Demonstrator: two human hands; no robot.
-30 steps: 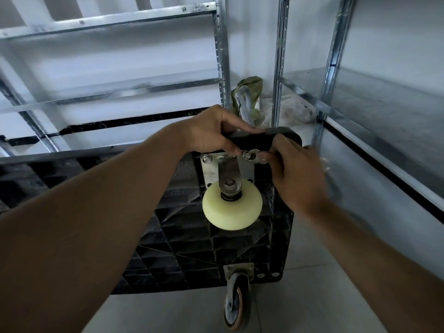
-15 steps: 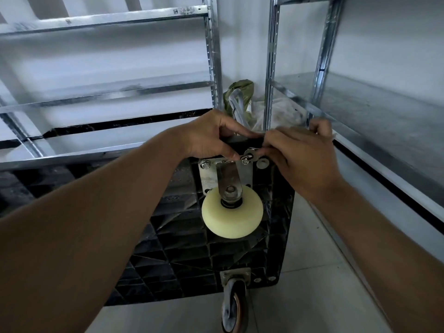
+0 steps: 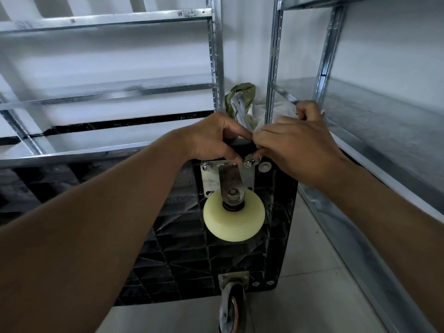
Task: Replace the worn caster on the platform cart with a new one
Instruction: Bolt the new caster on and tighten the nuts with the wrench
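Head view: cart (image 3: 182, 248) edge is clasped by L hand (image 3: 211, 138); corner nut (image 3: 248, 163) is pinched by R hand (image 3: 295, 150). New caster (image 3: 234, 215) hangs just below the grip, plate (image 3: 209, 181) against cart. Nut is best started straight by fingertips w/ plate kept flush.

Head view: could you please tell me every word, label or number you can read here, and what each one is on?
No text here is readable.
Dark stamp on the top shelf rail: too small and blurred to read.
Print on the pale patch beside the green bag: blurred.
Cream caster and platform cart: no marking visible.
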